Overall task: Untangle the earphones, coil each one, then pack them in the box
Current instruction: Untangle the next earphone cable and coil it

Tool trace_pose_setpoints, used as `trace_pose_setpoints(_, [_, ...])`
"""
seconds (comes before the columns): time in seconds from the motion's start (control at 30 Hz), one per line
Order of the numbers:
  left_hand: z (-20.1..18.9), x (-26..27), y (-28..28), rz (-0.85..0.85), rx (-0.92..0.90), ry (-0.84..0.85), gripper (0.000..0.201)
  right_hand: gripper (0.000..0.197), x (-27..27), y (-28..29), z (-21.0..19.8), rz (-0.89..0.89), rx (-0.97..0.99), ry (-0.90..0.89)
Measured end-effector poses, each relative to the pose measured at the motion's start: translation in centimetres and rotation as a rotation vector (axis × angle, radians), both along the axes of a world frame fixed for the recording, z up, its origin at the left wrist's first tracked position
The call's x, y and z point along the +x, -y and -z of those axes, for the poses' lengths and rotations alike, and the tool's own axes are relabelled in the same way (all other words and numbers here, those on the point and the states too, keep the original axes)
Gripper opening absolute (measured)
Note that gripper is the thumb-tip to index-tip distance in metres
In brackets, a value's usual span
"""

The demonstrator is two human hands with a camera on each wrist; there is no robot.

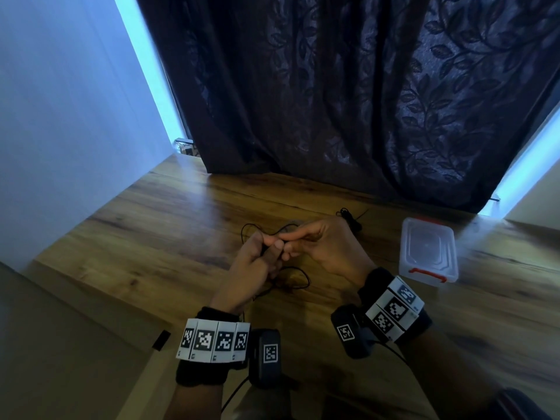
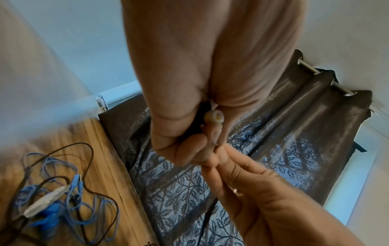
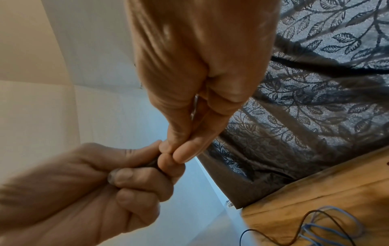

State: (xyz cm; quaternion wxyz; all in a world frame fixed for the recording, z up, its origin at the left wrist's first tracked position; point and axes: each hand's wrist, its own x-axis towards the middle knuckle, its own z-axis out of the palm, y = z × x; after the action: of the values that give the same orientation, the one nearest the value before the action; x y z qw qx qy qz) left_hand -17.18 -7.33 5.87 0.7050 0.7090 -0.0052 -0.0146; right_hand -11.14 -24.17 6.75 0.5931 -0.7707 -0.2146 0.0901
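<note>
Both hands meet above the middle of the table. My left hand [image 1: 268, 248] is curled round a black earphone; its pale earbud [image 2: 213, 116] sticks out of the fist. My right hand [image 1: 288, 239] pinches the same earphone with thumb and forefinger, right against the left fist [image 3: 134, 176]. A thin black cable [image 2: 207, 216] hangs down from the pinch. Under the hands lies a tangle of blue and black earphones [image 2: 63, 196], and black loops [image 1: 298, 278] show in the head view. A clear plastic box [image 1: 427, 250] with red latches stands shut to the right.
A small black cable bundle [image 1: 350, 218] lies behind my right hand. A dark leaf-patterned curtain [image 1: 348, 101] hangs along the far edge of the wooden table [image 1: 151, 225]. A white wall is to the left.
</note>
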Motion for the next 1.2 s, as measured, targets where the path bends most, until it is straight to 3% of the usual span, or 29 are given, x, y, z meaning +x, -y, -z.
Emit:
trace_pose_setpoints(0.27, [-0.4,-0.3,-0.2,0.042,0.259,0.127,0.004,0.016,-0.6,0.3,-0.7,0.007,-0.011,-0.051])
trace_pose_setpoints(0.5, [0.0,-0.2,0.4,-0.036,0.456,0.282,0.017,0.015,-0.3,-0.3,-0.7,0.122,-0.111,-0.007])
trace_pose_setpoints(0.63, [0.0,-0.3,0.3,-0.050,0.437,0.319,0.033,0.014,-0.1,-0.3,-0.9,0.140,-0.132,-0.011])
trace_pose_setpoints(0.8, [0.1,-0.2,-0.2,-0.068,0.361,0.354,0.017,0.015,-0.1,0.1,-1.6,0.095,-0.077,-0.105])
trace_pose_setpoints(0.9, [0.3,-0.1,-0.1,-0.081,0.262,0.301,0.010,0.015,0.0,0.5,-1.3,0.086,-0.070,-0.113])
trace_pose_setpoints(1.2, [1.8,0.6,0.8,-0.155,0.193,0.134,0.005,0.024,-0.3,2.0,0.1,0.003,-0.040,-0.193])
